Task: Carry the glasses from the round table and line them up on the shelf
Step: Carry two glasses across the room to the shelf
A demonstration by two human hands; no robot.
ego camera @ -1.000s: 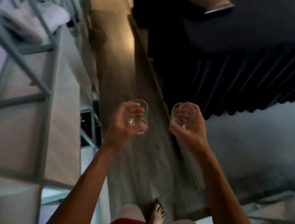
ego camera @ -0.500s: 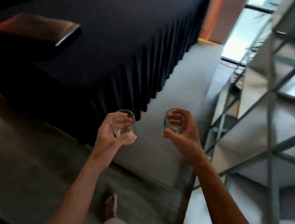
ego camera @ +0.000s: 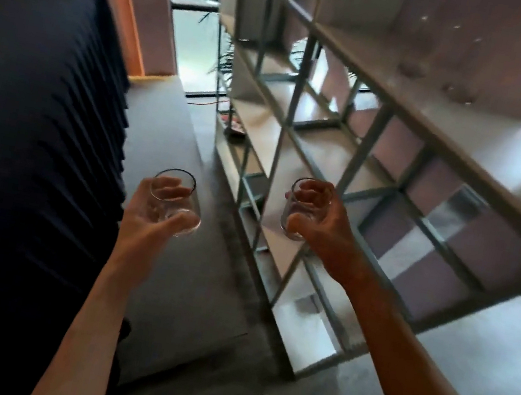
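I'm mid-carry: my left hand [ego camera: 148, 212] has its grip closed round one glass [ego camera: 175, 201], my right hand [ego camera: 323, 229] round another glass [ego camera: 306, 210]. The shelf [ego camera: 439, 124] lies at two o'clock; next, I judge, lift both onto its top board.

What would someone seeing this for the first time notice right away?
Two clear short drinking glasses held up at mid-frame stand out first: one in the left hand, the left glass, and one in the right hand, the right glass. To the right runs a tall grey metal-framed open shelf unit, with blurred clear glasses already standing on an upper board. A dark pleated table skirt fills the left side.
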